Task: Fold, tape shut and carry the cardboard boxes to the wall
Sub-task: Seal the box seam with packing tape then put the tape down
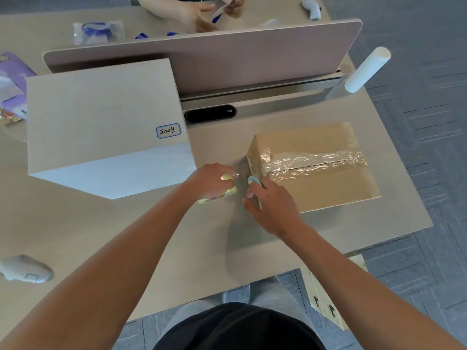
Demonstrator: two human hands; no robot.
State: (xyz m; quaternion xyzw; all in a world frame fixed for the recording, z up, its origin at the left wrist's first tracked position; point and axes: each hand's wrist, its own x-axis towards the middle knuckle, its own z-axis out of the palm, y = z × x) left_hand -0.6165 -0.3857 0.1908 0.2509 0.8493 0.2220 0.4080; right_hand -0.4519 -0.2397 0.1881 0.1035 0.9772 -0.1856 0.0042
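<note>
Head view, step: You are in the taping stage. The cardboard box [313, 168] lies on the worktop [177, 243], right of centre, its top seam already covered by a band of clear tape [313, 161] that runs down to the near-left end face.
Head view, tape run: A short stretch of tape appears to span from the roll to that end face (it is nearly invisible against the worktop, so I judge this from the glint).
Left hand: Your left hand [212, 181] is closed around a yellow tape dispenser [228, 192], knuckles up, just left of the box's end face and apart from it.
Right hand: Your right hand [274, 205] grips a small light-blue tool [254, 180], probably a cutter, its tip at the lower edge of the end face; the fingers curl round the handle and the wrist angles inward towards the left hand.
Arms: Both forearms reach forward and converge, the hands near one another with a narrow gap between.
Next move: By my judgement, you need to sever the tape close to the box, keeping it taut with the left hand, then press the loose end flat on the end face.
After that: The box still has to be carried to the wall, which is not in sight here.
Other box: A large white box [106, 122] stands to the left, untouched by either hand.
</note>
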